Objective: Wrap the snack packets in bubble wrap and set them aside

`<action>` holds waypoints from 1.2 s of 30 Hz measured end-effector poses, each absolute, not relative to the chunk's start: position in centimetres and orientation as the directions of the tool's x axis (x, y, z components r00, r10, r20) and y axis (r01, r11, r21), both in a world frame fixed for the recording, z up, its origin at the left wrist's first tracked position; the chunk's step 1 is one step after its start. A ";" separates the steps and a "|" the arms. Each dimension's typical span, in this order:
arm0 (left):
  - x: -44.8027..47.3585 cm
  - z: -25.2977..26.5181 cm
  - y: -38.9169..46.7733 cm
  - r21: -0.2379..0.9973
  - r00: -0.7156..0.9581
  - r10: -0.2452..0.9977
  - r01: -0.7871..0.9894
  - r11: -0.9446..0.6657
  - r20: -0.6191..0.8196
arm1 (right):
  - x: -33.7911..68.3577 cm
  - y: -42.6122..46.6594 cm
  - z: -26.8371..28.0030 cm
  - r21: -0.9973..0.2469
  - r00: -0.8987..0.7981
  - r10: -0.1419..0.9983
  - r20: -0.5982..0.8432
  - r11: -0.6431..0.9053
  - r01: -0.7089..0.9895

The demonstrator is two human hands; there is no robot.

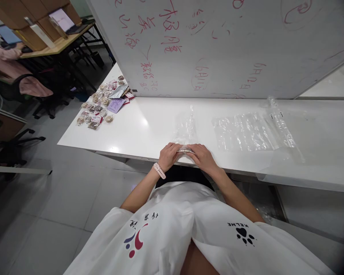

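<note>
At the table's near edge, my left hand [169,156] and my right hand [203,156] are closed around the two ends of a small clear-wrapped packet [186,149]. Something brownish shows inside it; its exact kind is too small to tell. Beyond my fingers, a crinkled strip of clear plastic film [186,124] lies flat on the white table [151,131], and I cannot tell whether it joins the wrapping. To the right of my right hand lies a larger sheet of clear air-cushion film [243,131].
Many small wrapped packets [96,109] are heaped at the table's left end, with a purple pouch [116,105] and a silver pouch [119,91]. A whiteboard [218,49] with red writing stands along the back. Far left, a person [5,57] sits at a desk.
</note>
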State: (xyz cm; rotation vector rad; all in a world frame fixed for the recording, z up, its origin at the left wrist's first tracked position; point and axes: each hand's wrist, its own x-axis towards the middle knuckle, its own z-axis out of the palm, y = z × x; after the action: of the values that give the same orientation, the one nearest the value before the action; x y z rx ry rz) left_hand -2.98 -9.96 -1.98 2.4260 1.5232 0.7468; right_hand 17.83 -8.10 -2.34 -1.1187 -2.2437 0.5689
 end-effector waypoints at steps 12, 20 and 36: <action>-2.0 0.5 -6.2 0.465 0.276 0.958 0.841 -0.277 0.071 | 17.9 -10.2 -2.9 -0.378 -0.366 0.808 0.461 0.552 0.743; -2.6 -1.4 -9.6 0.581 0.324 0.874 0.654 -0.484 0.363 | 18.8 -10.1 -2.0 -0.304 -0.439 0.799 0.412 0.574 0.760; -0.1 1.1 -2.4 0.373 0.115 0.978 0.912 -0.173 0.171 | 19.1 -5.3 -2.8 -0.436 -0.271 0.885 0.378 0.428 0.792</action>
State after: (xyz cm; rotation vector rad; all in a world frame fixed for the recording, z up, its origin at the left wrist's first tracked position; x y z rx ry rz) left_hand -0.07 -2.37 1.08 2.2080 1.8969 0.5677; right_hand 19.11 -5.28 -2.76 -1.4088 -2.1137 0.2136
